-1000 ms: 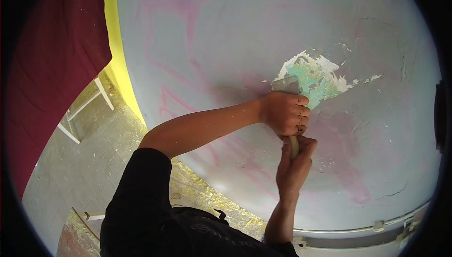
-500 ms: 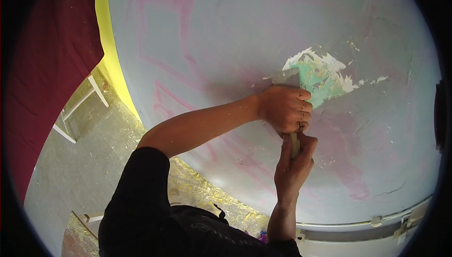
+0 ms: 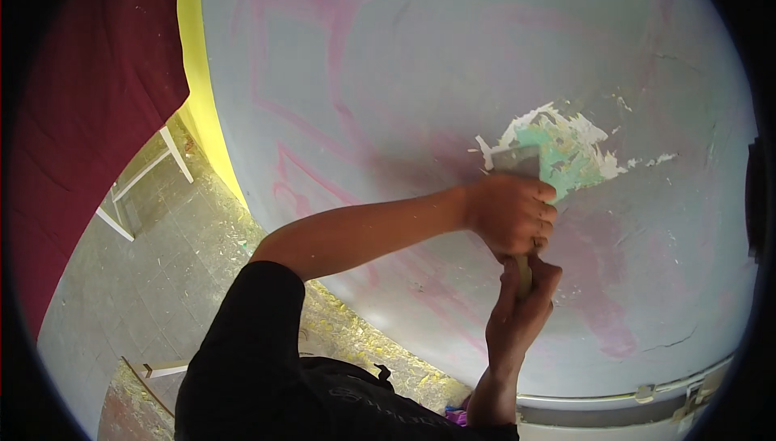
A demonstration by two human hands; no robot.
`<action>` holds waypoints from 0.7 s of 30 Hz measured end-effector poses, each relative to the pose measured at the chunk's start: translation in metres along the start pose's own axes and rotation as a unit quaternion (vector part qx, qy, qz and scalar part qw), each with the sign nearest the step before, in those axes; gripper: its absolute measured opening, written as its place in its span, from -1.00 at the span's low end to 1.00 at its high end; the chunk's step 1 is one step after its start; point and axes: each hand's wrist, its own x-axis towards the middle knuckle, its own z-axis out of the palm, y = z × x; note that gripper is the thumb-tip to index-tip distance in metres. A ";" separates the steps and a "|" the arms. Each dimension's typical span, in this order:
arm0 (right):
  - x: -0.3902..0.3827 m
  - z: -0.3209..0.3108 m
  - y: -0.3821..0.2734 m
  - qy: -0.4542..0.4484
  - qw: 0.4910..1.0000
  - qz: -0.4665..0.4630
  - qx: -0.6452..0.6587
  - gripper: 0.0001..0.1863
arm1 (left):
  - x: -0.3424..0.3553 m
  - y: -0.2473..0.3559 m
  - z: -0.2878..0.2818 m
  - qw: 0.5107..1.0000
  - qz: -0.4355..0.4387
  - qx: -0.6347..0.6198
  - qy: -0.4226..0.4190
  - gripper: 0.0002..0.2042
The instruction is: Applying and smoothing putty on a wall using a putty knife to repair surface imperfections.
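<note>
A scraper with a wide flat metal blade [image 3: 517,160] and a pale handle [image 3: 525,278] is held upright against a grey wall [image 3: 420,61]. My left hand [image 3: 512,213] is wrapped round it just below the blade. Beneath that, my right hand [image 3: 524,302] grips the lower end of the handle. The blade lies at the lower left edge of a bare patch [image 3: 558,150], where pale green and ragged white layers show. Thin white flakes [image 3: 483,150] stand beside the blade's left corner. My left hand hides the middle of the scraper.
Faded pink lines run across the wall. Yellow-white paint chips [image 3: 364,344] litter the floor along its foot. A dark red cloth [image 3: 97,93] hangs at the left beside a yellow strip [image 3: 192,53]. White legs [image 3: 174,154] show beneath it. A pipe [image 3: 598,398] runs at lower right.
The whole view has shifted, so the wall appears lower and further right. Against the patch, the blade has moved slightly right and down, and white flakes now show at its left. Both hands keep their grip.
</note>
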 end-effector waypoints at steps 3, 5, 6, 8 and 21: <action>0.001 -0.002 -0.006 -0.013 1.000 0.023 0.009 -0.82 | 0.002 0.002 0.004 1.000 -0.005 -0.020 -0.009 -0.69; 0.003 0.002 -0.006 -0.013 1.000 0.018 -0.001 -0.81 | 0.000 -0.001 0.002 0.999 -0.015 -0.041 0.003 -0.68; 0.004 -0.004 -0.008 -0.011 1.000 0.018 -0.022 -0.80 | 0.003 -0.003 0.003 0.999 -0.008 -0.041 0.015 -0.67; 0.007 0.006 0.002 -0.010 1.000 0.003 -0.006 -0.80 | -0.003 -0.005 -0.005 0.999 -0.002 -0.044 0.015 -0.66; 0.010 0.006 0.016 0.019 1.000 -0.016 -0.001 -0.80 | 0.002 -0.009 0.005 0.999 0.011 -0.024 -0.032 -0.68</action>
